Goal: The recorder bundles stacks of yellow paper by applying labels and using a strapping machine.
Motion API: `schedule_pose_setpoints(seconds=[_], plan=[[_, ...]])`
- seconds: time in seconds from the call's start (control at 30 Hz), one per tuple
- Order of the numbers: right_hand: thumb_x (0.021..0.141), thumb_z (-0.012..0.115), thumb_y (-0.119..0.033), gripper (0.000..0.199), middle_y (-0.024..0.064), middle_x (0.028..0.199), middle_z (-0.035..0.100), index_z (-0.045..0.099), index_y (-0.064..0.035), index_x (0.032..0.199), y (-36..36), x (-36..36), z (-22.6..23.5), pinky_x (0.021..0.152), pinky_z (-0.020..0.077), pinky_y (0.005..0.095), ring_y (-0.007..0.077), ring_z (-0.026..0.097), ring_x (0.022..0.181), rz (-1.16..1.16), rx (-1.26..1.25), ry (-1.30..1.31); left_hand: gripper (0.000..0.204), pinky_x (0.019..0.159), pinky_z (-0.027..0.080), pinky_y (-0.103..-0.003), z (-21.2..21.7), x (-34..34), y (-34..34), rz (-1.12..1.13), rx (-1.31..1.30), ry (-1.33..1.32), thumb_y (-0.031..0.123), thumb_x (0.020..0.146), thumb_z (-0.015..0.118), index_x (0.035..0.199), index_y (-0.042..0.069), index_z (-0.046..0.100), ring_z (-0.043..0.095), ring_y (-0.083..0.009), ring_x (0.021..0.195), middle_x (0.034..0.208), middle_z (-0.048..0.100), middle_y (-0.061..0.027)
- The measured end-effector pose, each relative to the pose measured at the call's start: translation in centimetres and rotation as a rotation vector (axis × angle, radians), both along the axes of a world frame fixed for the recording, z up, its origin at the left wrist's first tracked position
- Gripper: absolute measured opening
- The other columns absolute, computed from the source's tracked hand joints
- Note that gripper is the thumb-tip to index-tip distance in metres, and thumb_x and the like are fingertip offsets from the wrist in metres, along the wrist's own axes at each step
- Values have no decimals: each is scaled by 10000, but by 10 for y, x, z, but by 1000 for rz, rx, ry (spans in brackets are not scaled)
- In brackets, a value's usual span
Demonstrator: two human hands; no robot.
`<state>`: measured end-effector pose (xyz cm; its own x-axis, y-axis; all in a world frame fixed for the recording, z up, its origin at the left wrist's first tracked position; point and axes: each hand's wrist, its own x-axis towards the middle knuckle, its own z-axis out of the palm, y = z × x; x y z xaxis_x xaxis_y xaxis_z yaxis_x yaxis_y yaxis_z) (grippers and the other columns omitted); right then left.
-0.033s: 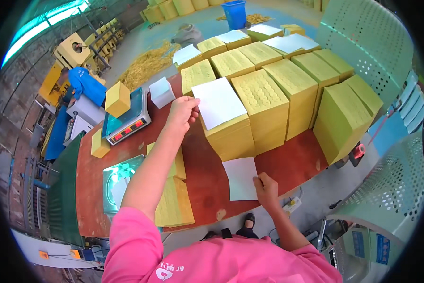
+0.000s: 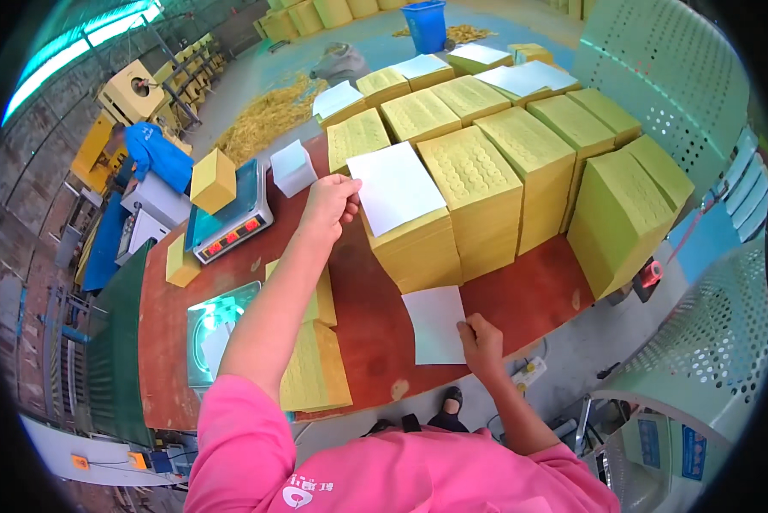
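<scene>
The left hand [image 2: 331, 203] reaches out over the reddish-brown surface [image 2: 529, 295], its fingers drawn together and pinching the near left edge of a white sheet [image 2: 394, 188] that lies flat on top of a tall stack of yellow paper [image 2: 418, 252]. The stack is a square-sided block of many thin leaves, its sides finely ribbed, standing just right of that hand. The right hand [image 2: 480, 340] rests close to the body, its fingertips closed on the right edge of a second white sheet [image 2: 436, 323], a smooth blank rectangle lying flat on the surface just left of that hand, at the foot of the stack.

Beyond and to the right of the left hand, more yellow stacks [image 2: 534, 171] stand packed side by side in rows; their top leaves carry a stamped pattern of small rings, and some farther ones are capped with white sheets. Below the left forearm, lower piles of yellow paper [image 2: 316, 376] sit on the surface. Left of the left hand a small white block [image 2: 293, 168] stands beside a weighing scale [image 2: 230, 218] with a teal pan and a lit red display, and a yellow block [image 2: 212, 179] rests on its pan.

Far beyond the stacks a blue plastic bin [image 2: 428, 24] stands on the floor; what it holds cannot be seen. Loose straw-coloured shreds [image 2: 268, 115] lie heaped on the floor nearby. A person in blue [image 2: 157, 154] bends at a yellow machine [image 2: 132, 90] to the far left.
</scene>
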<state>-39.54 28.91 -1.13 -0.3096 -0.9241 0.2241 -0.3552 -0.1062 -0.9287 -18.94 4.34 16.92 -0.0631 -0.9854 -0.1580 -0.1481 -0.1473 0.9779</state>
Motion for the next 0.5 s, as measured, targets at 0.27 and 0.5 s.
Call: schedule_pose_setpoints(seconds=[0.27, 0.5], plan=[[869, 631, -81, 144, 185, 668, 538, 535, -22, 780, 0, -2, 0, 535, 441, 378, 359, 534, 580, 45, -21, -8, 145, 410, 355, -232, 6, -1, 4, 4, 2, -113, 145, 835, 648, 747, 76, 557, 485, -92, 478, 620, 547, -14], [868, 627, -79, 145, 184, 676, 539, 532, -23, 775, 0, -2, 1, 537, 439, 388, 357, 550, 593, 47, -37, 24, 157, 406, 342, -210, 5, -4, 9, 15, -89, -257, 168, 840, 668, 762, 92, 555, 464, -66, 481, 620, 534, 11]])
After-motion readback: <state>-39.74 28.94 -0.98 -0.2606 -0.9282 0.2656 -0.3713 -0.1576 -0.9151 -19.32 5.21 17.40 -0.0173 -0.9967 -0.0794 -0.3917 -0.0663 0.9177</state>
